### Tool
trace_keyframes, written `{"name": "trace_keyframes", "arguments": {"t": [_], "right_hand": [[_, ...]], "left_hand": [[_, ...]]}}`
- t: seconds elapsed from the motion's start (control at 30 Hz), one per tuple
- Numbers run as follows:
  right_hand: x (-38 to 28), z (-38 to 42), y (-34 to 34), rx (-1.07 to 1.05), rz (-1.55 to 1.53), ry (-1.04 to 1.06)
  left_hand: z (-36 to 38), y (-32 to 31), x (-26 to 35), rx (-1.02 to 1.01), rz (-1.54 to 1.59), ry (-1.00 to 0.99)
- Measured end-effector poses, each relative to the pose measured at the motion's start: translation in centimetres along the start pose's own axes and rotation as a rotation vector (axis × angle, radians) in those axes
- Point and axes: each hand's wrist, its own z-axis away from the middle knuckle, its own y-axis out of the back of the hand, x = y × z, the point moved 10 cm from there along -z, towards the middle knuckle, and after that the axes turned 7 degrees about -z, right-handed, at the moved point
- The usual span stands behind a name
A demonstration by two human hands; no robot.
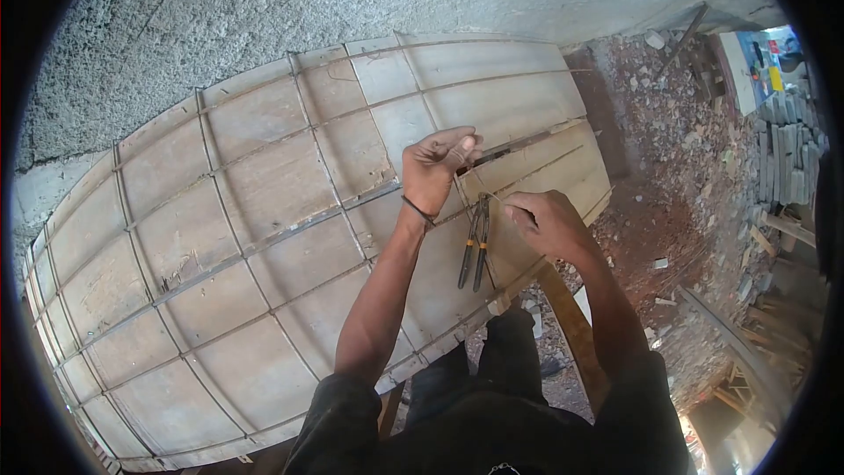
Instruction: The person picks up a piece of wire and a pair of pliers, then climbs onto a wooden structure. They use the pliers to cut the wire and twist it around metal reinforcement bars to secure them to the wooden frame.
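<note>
My left hand [432, 165] is raised over the panel, fingers curled in against the thumb; whatever they pinch is too small to make out. To its right, my right hand [556, 225] pinches a thin wire [494, 197] between thumb and fingertips. The wire runs up and left toward my left hand. Just below, a pair of cutting pliers [475, 251] with black and orange handles lies on the boards, jaws pointing away from me. Under both hands spreads a grid of steel bars [321, 163] over pale wooden boards [264, 123].
A rough concrete wall [264, 13] borders the panel's far side. Rubble and red soil [651, 176] cover the ground to the right. Stacked grey blocks [787, 154] and timber pieces [787, 229] stand farther right. A wooden plank [571, 325] slants under the near edge.
</note>
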Motion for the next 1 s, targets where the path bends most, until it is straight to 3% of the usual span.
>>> {"name": "trace_keyframes", "arguments": {"t": [0.13, 0.2, 0.33, 0.43, 0.5, 0.53, 0.6, 0.67, 0.73, 0.77, 0.8, 0.87, 0.93, 1.0], "right_hand": [[0.3, -1.6, 0.7, -0.048, -0.001, -0.131], [0.3, -2.1, 1.4, -0.034, 0.000, -0.086], [0.5, -2.7, 2.3, 0.010, -0.041, -0.025], [1.1, -3.5, 2.5, 0.026, 0.134, -0.125], [0.6, -4.7, 2.9, 0.096, 0.191, -0.086], [0.0, -5.2, 3.3, 0.167, 0.247, -0.046], [0.7, -7.0, 3.6, 0.233, 0.124, -0.078], [2.0, -9.2, 4.3, 0.294, 0.004, -0.106], [3.9, -12.0, 3.7, 0.204, -0.152, -0.151], [4.2, -13.3, 3.6, 0.201, -0.157, -0.152], [4.4, -14.7, 3.5, 0.209, -0.125, -0.157], [5.6, -17.7, 3.5, 0.220, -0.092, -0.162], [5.5, -20.4, 4.6, 0.334, 0.199, 0.003], [7.2, -24.1, 4.4, 0.258, 0.352, -0.028]], "left_hand": [[-0.5, 0.0, 1.9, -0.018, 0.070, -0.058], [-0.9, -0.3, 3.3, -0.083, -0.009, -0.146], [-2.8, 0.0, 0.9, -0.045, 0.013, -0.039], [-5.2, 0.7, -0.8, 0.047, -0.069, -0.058], [-6.5, 1.4, -0.7, 0.148, -0.400, -0.080], [-7.4, 1.6, -0.9, 0.145, -0.402, -0.076], [-9.6, 3.1, -1.7, 0.157, 0.016, -0.023], [-12.3, 4.3, -2.0, 0.138, 0.006, -0.031], [-14.8, 5.7, -1.7, 0.152, -0.250, -0.103], [-15.8, 6.0, -1.3, 0.141, -0.574, -0.220], [-16.9, 6.4, -1.4, 0.141, -0.578, -0.215], [-19.5, 7.6, -3.5, 0.171, -0.472, -0.008], [-21.7, 8.7, -3.4, 0.172, -0.477, -0.052], [-23.9, 10.6, -3.0, 0.171, -0.487, -0.093]]}}
